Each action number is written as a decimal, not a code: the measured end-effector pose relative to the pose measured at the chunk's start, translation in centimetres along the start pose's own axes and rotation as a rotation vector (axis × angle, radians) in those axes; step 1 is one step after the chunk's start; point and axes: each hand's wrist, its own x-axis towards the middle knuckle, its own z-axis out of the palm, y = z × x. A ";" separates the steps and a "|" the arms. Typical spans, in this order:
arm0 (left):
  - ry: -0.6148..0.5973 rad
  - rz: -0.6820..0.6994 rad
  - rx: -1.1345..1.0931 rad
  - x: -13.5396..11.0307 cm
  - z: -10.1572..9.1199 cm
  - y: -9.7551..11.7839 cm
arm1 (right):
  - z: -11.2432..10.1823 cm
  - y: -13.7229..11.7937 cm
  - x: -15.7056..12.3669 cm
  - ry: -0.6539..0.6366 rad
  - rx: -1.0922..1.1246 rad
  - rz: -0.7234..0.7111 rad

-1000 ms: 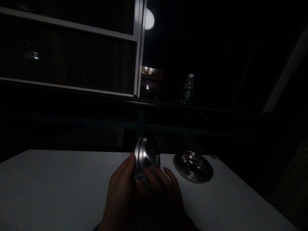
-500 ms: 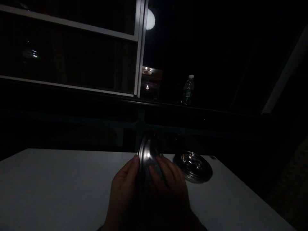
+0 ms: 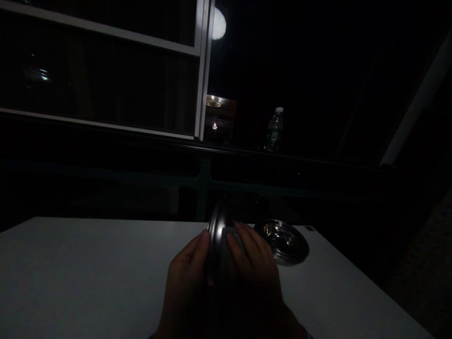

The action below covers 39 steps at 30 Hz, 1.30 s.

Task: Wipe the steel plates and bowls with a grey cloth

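Note:
In dim light my left hand (image 3: 185, 278) grips a shiny steel plate (image 3: 216, 235) by its edge and holds it upright on its rim above the white table (image 3: 88, 273). My right hand (image 3: 254, 263) lies against the plate's inner face, fingers pressed on a small pale cloth or sponge (image 3: 231, 233) that I can barely make out. A second steel plate (image 3: 282, 241) lies flat on the table just to the right of my hands.
Beyond the table runs a dark ledge with a plastic water bottle (image 3: 274, 129) and a small lit object (image 3: 214, 117). A white-framed window (image 3: 201, 70) fills the upper left, with a round light (image 3: 219, 23) beside it. The table's right edge falls off near the flat plate.
The upright plate has turned further edge-on and shifted slightly right. My right hand has slid up over its face, covering more of it.

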 end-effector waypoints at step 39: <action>-0.153 0.048 0.181 0.3 -0.3 -2.3 | -0.3 1.0 0.8 -0.114 -0.042 0.054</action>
